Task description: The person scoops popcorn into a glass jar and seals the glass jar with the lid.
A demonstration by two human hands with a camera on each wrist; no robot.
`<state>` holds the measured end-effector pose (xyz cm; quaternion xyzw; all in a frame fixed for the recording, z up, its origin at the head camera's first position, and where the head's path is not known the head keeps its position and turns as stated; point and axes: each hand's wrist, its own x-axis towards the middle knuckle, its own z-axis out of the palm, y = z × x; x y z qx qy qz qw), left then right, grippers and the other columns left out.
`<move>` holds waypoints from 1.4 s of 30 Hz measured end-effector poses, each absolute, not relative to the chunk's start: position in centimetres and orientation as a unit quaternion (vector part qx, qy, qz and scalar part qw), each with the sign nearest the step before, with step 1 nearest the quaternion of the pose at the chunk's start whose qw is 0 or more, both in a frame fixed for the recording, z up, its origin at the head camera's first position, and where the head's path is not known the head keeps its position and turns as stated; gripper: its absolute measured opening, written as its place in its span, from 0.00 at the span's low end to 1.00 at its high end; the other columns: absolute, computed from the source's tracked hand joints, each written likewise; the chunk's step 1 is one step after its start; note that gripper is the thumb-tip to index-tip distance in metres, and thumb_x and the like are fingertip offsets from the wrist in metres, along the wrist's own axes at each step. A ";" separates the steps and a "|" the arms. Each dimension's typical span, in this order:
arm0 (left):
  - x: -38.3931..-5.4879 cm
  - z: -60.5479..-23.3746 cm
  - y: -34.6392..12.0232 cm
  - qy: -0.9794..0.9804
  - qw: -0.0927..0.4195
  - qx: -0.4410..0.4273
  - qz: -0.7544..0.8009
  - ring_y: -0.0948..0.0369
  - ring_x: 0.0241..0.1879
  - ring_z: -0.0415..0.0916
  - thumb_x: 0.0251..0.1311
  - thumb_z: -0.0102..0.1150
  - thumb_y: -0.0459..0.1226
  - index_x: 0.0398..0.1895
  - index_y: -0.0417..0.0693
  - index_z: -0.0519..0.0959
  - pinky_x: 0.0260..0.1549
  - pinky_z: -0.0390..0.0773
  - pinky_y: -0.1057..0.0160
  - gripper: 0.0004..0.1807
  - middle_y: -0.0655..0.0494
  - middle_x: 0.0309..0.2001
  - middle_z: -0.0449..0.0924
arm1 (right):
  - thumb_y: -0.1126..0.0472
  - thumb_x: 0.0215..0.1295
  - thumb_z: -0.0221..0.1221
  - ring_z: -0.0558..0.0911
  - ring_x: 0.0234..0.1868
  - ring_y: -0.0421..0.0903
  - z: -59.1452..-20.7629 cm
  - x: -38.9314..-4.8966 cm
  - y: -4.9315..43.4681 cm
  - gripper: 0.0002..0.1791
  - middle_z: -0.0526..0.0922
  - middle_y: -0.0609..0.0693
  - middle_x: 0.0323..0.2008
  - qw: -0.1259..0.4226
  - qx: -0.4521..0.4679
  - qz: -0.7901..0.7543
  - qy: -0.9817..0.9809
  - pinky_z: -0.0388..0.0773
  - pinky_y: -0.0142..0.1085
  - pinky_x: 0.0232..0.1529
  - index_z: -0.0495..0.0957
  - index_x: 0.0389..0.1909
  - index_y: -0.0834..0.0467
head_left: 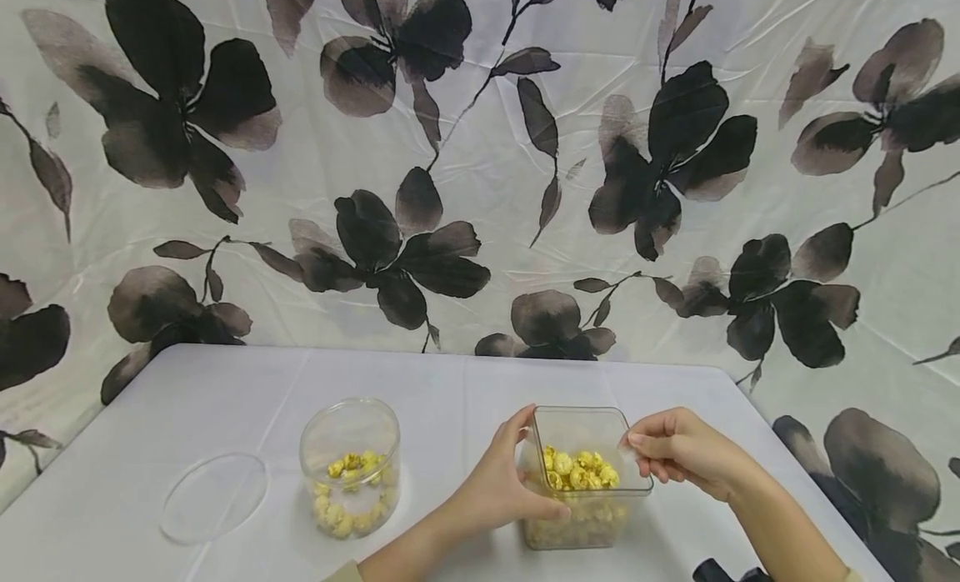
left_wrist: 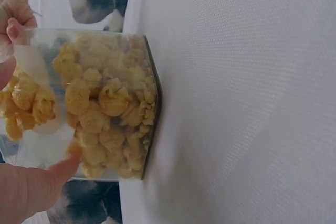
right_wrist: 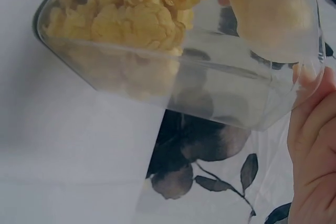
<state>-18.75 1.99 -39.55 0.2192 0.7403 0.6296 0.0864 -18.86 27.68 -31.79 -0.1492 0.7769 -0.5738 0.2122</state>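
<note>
A clear square container (head_left: 576,532) about half full of yellow popcorn (head_left: 581,472) stands on the table. My left hand (head_left: 501,482) grips its left side, thumb across the front and fingers round the back. At the right rim, my right hand (head_left: 686,453) pinches a pale translucent spoon (right_wrist: 273,17), which reaches down inside the container. Several popcorn pieces (left_wrist: 26,100) show at the spoon's bowl in the left wrist view. The spoon's handle end is hidden by the right fingers.
Left of the square container stands a round clear jar (head_left: 350,436) with popcorn in its lower part. A clear round lid (head_left: 213,499) lies flat farther left. A dark object (head_left: 712,571) shows at the bottom edge, and a floral cloth (head_left: 525,190) hangs behind the table.
</note>
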 end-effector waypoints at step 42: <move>-18.6 -39.2 2.1 0.735 0.089 0.219 0.635 0.47 0.68 0.48 0.34 0.78 0.36 0.72 0.52 0.48 0.54 0.70 0.47 0.61 0.50 0.70 0.48 | 0.66 0.68 0.50 0.70 0.16 0.30 -32.4 -19.5 28.9 0.10 0.78 0.44 0.19 0.246 -0.146 -0.619 0.731 0.62 0.18 0.15 0.81 0.34 0.58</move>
